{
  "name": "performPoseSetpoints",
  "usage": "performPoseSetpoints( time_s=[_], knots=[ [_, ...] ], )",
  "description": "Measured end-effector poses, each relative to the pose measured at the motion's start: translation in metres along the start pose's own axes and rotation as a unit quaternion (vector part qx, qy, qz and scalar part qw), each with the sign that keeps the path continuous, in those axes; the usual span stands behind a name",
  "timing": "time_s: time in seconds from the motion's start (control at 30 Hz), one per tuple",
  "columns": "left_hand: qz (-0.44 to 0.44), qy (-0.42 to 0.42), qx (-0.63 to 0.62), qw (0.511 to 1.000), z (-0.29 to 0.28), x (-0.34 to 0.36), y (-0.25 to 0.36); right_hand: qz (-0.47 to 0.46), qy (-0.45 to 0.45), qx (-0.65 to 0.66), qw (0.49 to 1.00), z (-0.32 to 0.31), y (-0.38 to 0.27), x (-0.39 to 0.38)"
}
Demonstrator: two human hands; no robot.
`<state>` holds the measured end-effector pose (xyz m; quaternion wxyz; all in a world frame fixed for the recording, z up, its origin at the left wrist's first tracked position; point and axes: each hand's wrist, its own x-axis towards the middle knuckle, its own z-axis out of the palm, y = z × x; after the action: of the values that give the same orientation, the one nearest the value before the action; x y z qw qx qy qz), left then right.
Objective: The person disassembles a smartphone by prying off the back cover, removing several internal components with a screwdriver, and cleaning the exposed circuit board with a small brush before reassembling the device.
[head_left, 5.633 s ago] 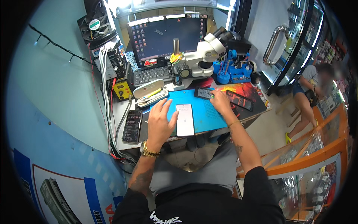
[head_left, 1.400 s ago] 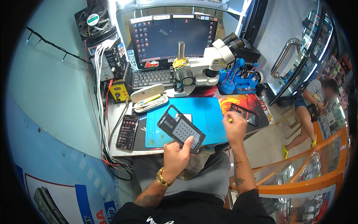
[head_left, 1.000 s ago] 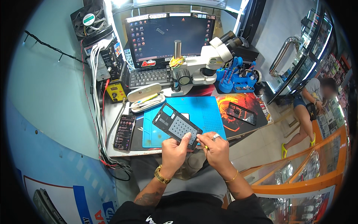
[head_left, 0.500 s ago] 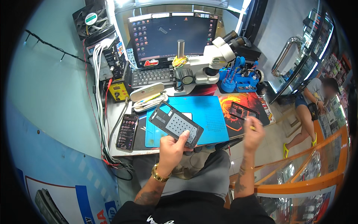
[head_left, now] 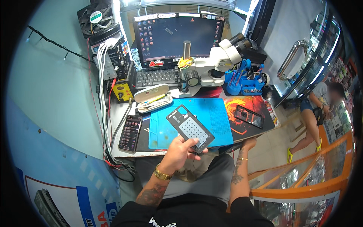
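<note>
The left grip (head_left: 178,153) is closed around the lower end of a dark phone back cover (head_left: 184,123), thumb on its pale dotted panel, fingers underneath. The cover is held over the front part of the blue mat (head_left: 162,134), its near end reaching towards the front edge of the counter (head_left: 151,153). Its long axis runs diagonally: the end with the camera opening points away and to the left, towards the open pale case (head_left: 154,101), the held end near and to the right. The right grip (head_left: 248,143) is by the counter's front right edge, fingers hidden, so I cannot tell whether it is wide, narrow or holding anything. A black phone-shaped piece (head_left: 249,116) lies beyond it
</note>
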<state>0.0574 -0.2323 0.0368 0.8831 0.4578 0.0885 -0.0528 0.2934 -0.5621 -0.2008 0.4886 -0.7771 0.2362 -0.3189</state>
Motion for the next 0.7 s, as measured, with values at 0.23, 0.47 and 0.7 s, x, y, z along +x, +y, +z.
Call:
performPoseSetpoints(
  time_s=[0.23, 0.47, 0.7],
  knots=[
    [0.006, -0.028, 0.063, 0.998, 0.006, 0.008, -0.010, -0.062, -0.071, 0.002, 0.996, -0.051, 0.031, 0.006],
    [-0.026, -0.059, 0.148, 0.987, 0.013, 0.002, -0.004, -0.042, 0.062, 0.066, 0.995, -0.143, -0.090, 0.018],
    [-0.052, -0.075, 0.251, 0.964, 0.024, -0.011, 0.002, -0.249, -0.312, 0.201, 0.895, -0.132, -0.286, -0.036]
  ],
)
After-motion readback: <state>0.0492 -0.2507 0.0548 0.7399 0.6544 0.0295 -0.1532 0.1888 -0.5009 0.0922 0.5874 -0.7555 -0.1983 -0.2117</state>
